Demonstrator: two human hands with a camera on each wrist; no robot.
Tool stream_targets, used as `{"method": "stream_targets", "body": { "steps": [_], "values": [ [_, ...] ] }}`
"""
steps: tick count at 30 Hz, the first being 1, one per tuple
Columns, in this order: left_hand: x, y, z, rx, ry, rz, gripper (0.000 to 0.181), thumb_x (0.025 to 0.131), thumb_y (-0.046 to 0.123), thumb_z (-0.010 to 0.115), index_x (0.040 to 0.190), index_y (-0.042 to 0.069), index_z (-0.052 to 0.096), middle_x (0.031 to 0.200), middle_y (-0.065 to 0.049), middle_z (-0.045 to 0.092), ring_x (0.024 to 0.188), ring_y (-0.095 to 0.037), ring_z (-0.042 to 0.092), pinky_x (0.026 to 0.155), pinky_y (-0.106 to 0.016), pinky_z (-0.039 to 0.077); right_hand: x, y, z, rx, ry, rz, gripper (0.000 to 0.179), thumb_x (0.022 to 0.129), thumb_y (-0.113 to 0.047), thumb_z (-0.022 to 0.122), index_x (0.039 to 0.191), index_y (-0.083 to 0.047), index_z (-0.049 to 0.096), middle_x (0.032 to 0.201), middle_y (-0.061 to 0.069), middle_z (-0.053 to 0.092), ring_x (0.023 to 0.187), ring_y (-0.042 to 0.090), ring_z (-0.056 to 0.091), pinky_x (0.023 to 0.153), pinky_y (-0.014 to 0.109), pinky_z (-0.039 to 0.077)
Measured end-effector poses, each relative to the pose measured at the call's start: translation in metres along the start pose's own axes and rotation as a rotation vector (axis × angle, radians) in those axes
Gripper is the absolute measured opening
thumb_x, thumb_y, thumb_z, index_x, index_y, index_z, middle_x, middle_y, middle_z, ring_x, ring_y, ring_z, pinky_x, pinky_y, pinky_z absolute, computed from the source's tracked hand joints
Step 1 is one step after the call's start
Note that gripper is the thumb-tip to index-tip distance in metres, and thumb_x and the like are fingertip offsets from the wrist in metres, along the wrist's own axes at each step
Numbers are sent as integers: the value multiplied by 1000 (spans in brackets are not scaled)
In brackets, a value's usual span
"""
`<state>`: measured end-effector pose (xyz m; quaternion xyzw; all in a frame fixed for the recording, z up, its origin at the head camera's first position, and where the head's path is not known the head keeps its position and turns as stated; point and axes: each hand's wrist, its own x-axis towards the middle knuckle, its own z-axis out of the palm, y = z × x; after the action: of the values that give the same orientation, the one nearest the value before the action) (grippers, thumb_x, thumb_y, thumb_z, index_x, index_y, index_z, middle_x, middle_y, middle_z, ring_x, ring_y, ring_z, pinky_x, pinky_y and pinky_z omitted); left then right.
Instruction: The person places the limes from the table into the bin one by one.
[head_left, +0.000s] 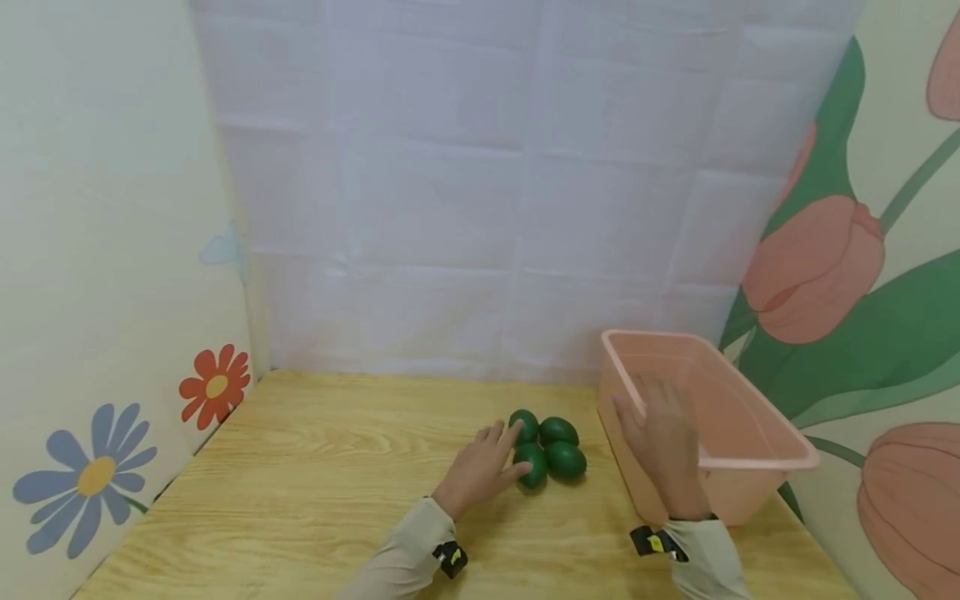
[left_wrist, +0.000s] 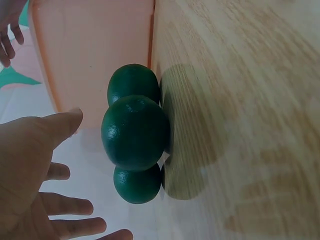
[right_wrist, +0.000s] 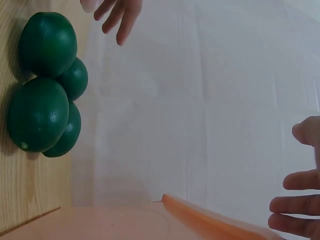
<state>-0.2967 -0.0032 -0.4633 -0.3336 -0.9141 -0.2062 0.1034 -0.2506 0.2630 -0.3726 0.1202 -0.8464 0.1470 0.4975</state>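
Observation:
Several glossy, dark green, egg-shaped fruits (head_left: 566, 460) sit in a tight cluster on the wooden table. My left hand (head_left: 478, 468) reaches over the table at their left side, fingers extended and spread, with thumb and fingertips overlapping the nearest fruits in the head view. In the left wrist view a gap shows between the thumb and the front fruit (left_wrist: 134, 132). My right hand (head_left: 666, 442) is raised over the left rim of a pink plastic bin (head_left: 738, 492), holding nothing. Its fingers (right_wrist: 295, 205) look straight in the right wrist view.
The bin stands at the table's right side, right of the fruits. Wooden tabletop (head_left: 315, 467) stretches to the left. A white cloth (head_left: 420, 208) hangs behind the table, and flower-printed walls (head_left: 75, 292) flank both sides.

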Motion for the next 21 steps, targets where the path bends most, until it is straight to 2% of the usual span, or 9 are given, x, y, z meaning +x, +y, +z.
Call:
{"method": "stream_targets", "body": {
  "steps": [5, 11, 15, 21],
  "values": [
    [5, 4, 5, 36, 1, 20, 71, 100, 46, 56, 154, 5, 36, 147, -29, 42, 129, -43, 49, 91, -52, 54, 0, 6, -5, 9, 18, 17, 44, 87, -21, 72, 117, 8, 62, 109, 28, 63, 99, 48, 56, 81, 58, 46],
    [8, 7, 13, 48, -28, 4, 72, 99, 49, 56, 155, 9, 36, 150, -28, 39, 132, -42, 46, 92, -52, 53, 0, 12, -10, 18, 31, 38, 42, 87, -18, 74, 118, 8, 62, 112, 28, 64, 100, 48, 57, 83, 59, 46],
    [9, 6, 21, 23, -62, -13, 73, 99, 50, 56, 157, 13, 33, 154, -27, 34, 138, -43, 39, 98, -56, 48, -2, 17, -14, 5, 37, 49, 42, 87, -18, 73, 118, 8, 62, 112, 28, 64, 100, 48, 58, 84, 59, 46],
    [13, 5, 27, -19, -79, -12, 73, 98, 50, 57, 157, 13, 34, 157, -27, 29, 141, -46, 34, 100, -58, 46, -2, 29, -24, -42, 43, 69, 43, 86, -19, 73, 119, 8, 62, 114, 28, 64, 101, 49, 58, 84, 61, 45]
  ]
}}
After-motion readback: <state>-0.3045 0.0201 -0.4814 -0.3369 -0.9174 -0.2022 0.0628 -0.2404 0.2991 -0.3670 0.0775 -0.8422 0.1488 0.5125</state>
